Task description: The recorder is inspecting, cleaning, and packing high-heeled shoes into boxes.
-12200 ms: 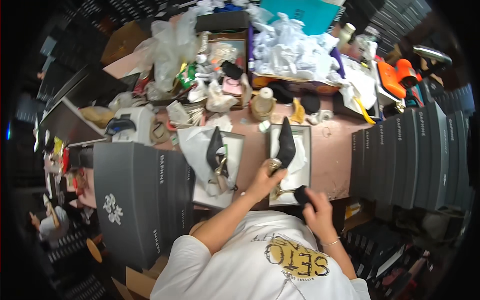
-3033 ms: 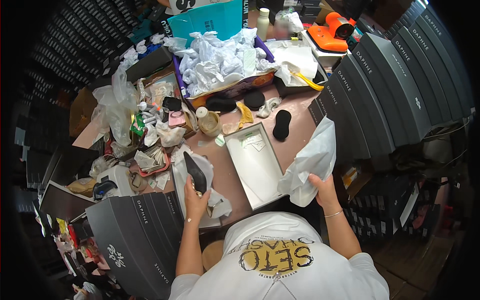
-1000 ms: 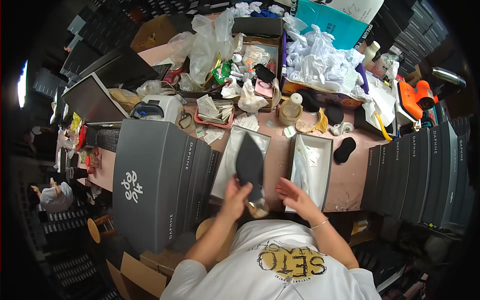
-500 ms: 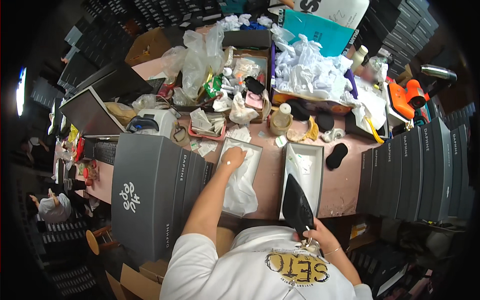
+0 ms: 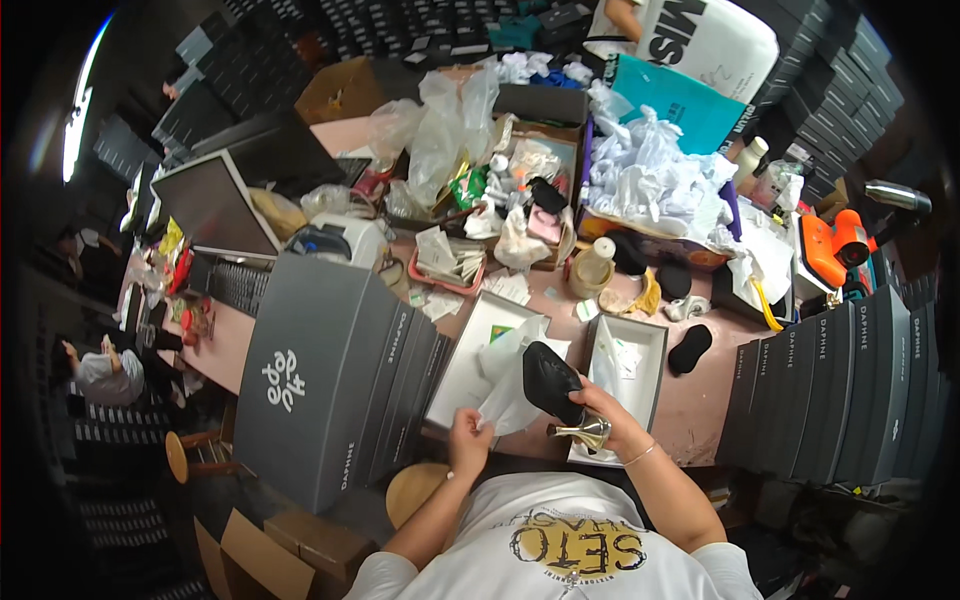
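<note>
My right hand (image 5: 604,415) grips a black pointed shoe (image 5: 548,382) with a shiny gold heel (image 5: 592,433), held above the gap between two open shoe boxes. My left hand (image 5: 470,442) is closed on the near edge of white tissue paper (image 5: 508,402). That paper lies partly inside the left shoe box (image 5: 458,388) and bulges up behind the shoe's toe. More thin paper and small white slips lie in the right shoe box (image 5: 649,385), just beyond my right hand.
Dark shoe boxes (image 5: 310,375) stand at left, with another row (image 5: 830,390) at right. Beyond the open boxes are a red basket of slips (image 5: 452,282), a jar (image 5: 591,268), a bin of crumpled white paper (image 5: 655,190) and a black oval pad (image 5: 690,349). An orange tool (image 5: 835,250) lies far right.
My left hand has come from the left box's far end to its near end, drawing the tissue's edge. My right hand has raised the shoe and brought it leftward. The view has shifted.
</note>
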Tool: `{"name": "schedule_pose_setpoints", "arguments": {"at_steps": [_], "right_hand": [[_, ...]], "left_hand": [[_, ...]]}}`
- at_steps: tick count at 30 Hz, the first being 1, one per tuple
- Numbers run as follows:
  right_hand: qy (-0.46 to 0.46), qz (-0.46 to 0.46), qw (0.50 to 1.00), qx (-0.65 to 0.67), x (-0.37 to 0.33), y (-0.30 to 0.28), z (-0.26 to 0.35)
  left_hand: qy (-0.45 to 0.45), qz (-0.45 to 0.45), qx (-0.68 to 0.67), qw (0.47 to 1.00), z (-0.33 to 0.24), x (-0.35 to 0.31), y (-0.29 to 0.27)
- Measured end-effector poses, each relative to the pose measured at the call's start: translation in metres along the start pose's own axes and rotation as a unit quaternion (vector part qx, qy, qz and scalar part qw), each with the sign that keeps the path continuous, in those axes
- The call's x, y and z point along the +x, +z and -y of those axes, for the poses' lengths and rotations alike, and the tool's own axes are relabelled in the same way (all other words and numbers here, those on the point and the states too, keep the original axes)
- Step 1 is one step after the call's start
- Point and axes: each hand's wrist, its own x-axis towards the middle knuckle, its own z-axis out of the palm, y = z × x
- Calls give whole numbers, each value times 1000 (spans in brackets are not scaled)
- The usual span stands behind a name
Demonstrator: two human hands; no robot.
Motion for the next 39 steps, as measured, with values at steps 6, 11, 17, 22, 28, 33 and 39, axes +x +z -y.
{"name": "schedule_pose_setpoints", "arguments": {"at_steps": [6, 11, 17, 22, 28, 33, 39], "right_hand": [[41, 54, 998, 3, -6, -14, -44], [54, 88, 980, 168, -12, -46, -52], [-10, 167, 939, 300, -30, -58, -50], [-38, 209, 932, 295, -43, -56, -45], [-87, 91, 948, 294, -49, -49, -41], [-334, -126, 918, 171, -39, 3, -28], [-355, 0, 932, 73, -26, -66, -33]], "left_hand": [[278, 177, 290, 898, -83, 51, 8], [279, 203, 135, 929, -106, 88, 39], [348, 193, 129, 909, -148, 56, 62], [402, 184, 104, 891, -150, 43, 78], [423, 255, 34, 869, -172, -16, 62], [548, 298, 19, 782, -167, -38, 86], [533, 317, 18, 784, -127, -51, 75]]}}
